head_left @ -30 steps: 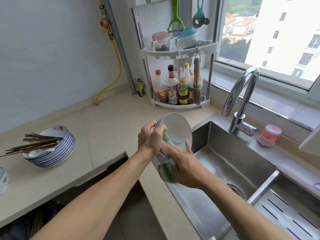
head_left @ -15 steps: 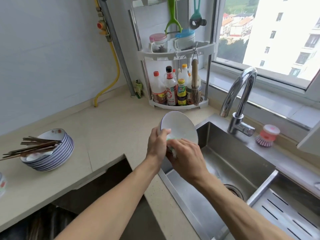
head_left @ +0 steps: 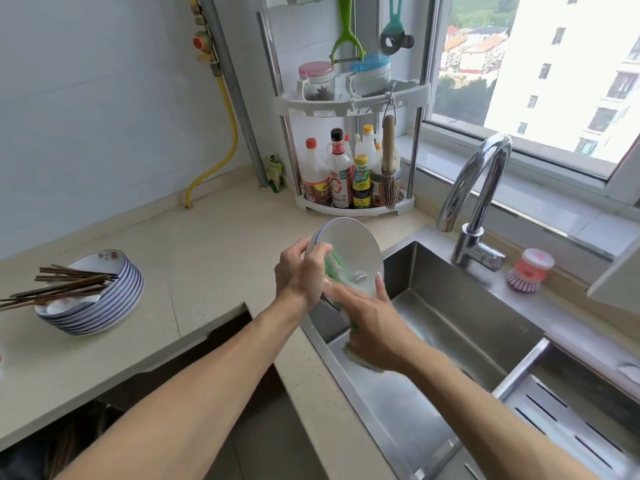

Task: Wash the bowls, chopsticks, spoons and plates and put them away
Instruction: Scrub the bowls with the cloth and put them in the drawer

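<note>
Pale stone bench (head_left: 194,244) wraps the corner beside a stainless steel sink (head_left: 460,327), under a bright window. We hold a white round bowl (head_left: 349,251) tilted over the sink's near left corner: our left hand (head_left: 301,275) curls its fingers over the rim, so that grip is wrapped around the bowl's edge. Our right hand (head_left: 377,327) bunches a green scrubbing cloth (head_left: 356,355) against the bowl's lower face, that grip closed round the cloth.

As we judge it, the main risk is slipping. A wet, soapy bowl held by one rim could twist out of the left hand if the right pushes too hard, and it would strike the steel basin or the bench edge and chip. Blur around the cloth suggests brisk rubbing, which adds to that.

Well to the left, a stack of blue-striped white bowls (head_left: 104,306) sits on the bench with dark wooden chopsticks (head_left: 62,285) lying loosely across the top, their ends jutting past the rim. A careless reach there could roll the chopsticks off. Most of the washing looks undone.
</note>
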A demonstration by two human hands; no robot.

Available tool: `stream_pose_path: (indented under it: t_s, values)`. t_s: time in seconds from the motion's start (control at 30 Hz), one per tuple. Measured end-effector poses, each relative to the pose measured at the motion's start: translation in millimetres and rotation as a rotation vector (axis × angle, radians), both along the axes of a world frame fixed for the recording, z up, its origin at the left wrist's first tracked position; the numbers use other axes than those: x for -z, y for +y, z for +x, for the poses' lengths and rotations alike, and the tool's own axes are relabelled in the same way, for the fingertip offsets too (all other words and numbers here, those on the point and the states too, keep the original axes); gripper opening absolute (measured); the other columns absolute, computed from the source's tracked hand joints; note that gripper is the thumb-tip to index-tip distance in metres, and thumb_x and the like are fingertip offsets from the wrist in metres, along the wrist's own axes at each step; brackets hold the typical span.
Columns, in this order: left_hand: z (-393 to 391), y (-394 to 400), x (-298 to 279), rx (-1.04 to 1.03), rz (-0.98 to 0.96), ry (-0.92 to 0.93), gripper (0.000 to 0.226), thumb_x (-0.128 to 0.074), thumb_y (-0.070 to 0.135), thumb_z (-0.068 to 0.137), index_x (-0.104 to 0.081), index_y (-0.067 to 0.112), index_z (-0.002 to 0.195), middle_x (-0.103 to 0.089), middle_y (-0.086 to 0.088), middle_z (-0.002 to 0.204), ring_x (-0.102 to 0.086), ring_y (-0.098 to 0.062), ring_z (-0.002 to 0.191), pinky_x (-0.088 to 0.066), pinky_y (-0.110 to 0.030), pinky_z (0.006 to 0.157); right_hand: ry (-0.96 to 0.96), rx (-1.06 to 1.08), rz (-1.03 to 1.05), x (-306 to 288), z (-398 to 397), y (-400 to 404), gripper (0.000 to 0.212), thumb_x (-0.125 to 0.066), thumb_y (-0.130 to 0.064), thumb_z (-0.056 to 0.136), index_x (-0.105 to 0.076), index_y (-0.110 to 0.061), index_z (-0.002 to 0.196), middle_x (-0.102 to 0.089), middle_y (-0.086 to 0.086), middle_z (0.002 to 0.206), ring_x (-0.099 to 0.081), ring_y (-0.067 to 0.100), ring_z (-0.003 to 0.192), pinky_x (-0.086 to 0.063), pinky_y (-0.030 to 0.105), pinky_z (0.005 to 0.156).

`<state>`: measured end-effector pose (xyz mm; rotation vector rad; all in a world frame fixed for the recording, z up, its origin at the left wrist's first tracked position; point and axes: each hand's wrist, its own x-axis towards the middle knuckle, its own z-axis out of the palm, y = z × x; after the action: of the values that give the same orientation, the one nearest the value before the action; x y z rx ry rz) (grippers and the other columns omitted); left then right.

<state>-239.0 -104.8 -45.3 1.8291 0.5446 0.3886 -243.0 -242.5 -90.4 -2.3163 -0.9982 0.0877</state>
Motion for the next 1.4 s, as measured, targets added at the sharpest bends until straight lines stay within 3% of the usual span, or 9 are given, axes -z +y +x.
stream_pose_path:
  t_s: [0.1,0.27,0.43,0.6,0.77,0.9,1.03,1.2,1.4]
  values:
    - [-1,-2,-4,0.029,0.018,0.013,0.025,-0.052,0.040,0.068,-0.055,0.032,0.045,-0.045,0.017,0.041,-0.043,-0.013,0.057,-0.029,-0.028,0.055,-0.209,0.069,-0.277,3,13,-14,0.090,-0.046,0.008,0.079,-0.023,-0.034,0.155,-0.023,-0.011,0.163,-0.012,0.009,0.152,0.027,0.047,0.111]
    - [3,-3,-4,-0.045,-0.022,0.036,0.027,-0.054,0.043,0.067,-0.056,0.023,0.050,-0.047,0.015,0.047,-0.046,-0.018,0.062,-0.033,-0.030,0.059,0.199,-0.027,0.034,-16,-4,7,0.081,-0.049,0.007,0.078,-0.040,-0.034,0.147,-0.042,-0.012,0.153,-0.029,0.012,0.145,0.018,0.048,0.117]
    - [5,25,-19,0.248,-0.120,0.281,0.040,-0.066,0.052,0.071,-0.073,0.015,0.086,-0.071,-0.008,0.080,-0.068,-0.024,0.069,-0.055,-0.031,0.064,-0.396,-0.110,-0.183,14,27,-30,0.070,-0.067,-0.003,0.087,-0.043,-0.032,0.146,-0.051,-0.009,0.147,-0.041,0.011,0.141,0.004,0.059,0.119]
    - [-6,20,-7,0.215,-0.408,0.278,0.038,-0.068,0.043,0.082,-0.064,0.014,0.105,-0.068,-0.008,0.089,-0.067,-0.021,0.076,-0.053,-0.028,0.063,-0.602,-0.010,-0.111,12,29,-17,0.022,-0.073,-0.011,0.083,-0.064,-0.019,0.101,-0.068,-0.005,0.077,-0.070,0.019,0.078,-0.031,0.051,0.115]
    - [-7,-3,18,0.070,-0.331,0.088,0.020,-0.063,0.041,0.076,-0.060,0.023,0.084,-0.064,0.000,0.085,-0.062,-0.020,0.078,-0.045,-0.031,0.066,-0.390,0.245,0.198,3,4,23,0.019,-0.081,-0.021,0.074,-0.064,-0.015,0.081,-0.068,-0.003,0.063,-0.063,0.023,0.054,-0.052,0.041,0.087]
    - [-9,5,18,-0.019,-0.159,0.071,0.025,-0.054,0.044,0.068,-0.053,0.020,0.060,-0.056,0.004,0.064,-0.053,-0.023,0.072,-0.040,-0.035,0.068,-0.053,0.120,0.103,12,-12,22,0.050,-0.061,-0.006,0.079,-0.056,-0.029,0.124,-0.072,-0.010,0.103,-0.066,0.018,0.103,-0.010,0.056,0.121]
    - [-12,14,12,-0.061,-0.027,0.083,0.032,-0.058,0.038,0.075,-0.046,0.020,0.051,-0.043,0.011,0.048,-0.042,-0.016,0.059,-0.029,-0.031,0.057,-0.269,0.014,-0.286,16,7,-9,0.087,-0.050,0.012,0.074,-0.032,-0.028,0.150,-0.042,-0.008,0.154,-0.028,0.014,0.148,0.026,0.054,0.112]
    - [-12,7,10,-0.134,-0.010,0.046,0.028,-0.051,0.040,0.069,-0.039,0.021,0.052,-0.040,0.009,0.051,-0.041,-0.016,0.058,-0.026,-0.033,0.055,0.173,-0.056,-0.089,-8,-12,25,0.084,-0.051,0.007,0.072,-0.040,-0.030,0.145,-0.052,-0.007,0.141,-0.043,0.016,0.136,0.019,0.043,0.117]
    - [-11,20,5,-0.070,0.012,0.097,0.033,-0.058,0.042,0.071,-0.045,0.021,0.049,-0.043,0.011,0.050,-0.042,-0.015,0.058,-0.027,-0.030,0.055,-0.295,-0.042,-0.310,19,16,-1,0.084,-0.050,0.006,0.080,-0.030,-0.029,0.153,-0.032,-0.004,0.160,-0.021,0.015,0.151,0.020,0.056,0.116]
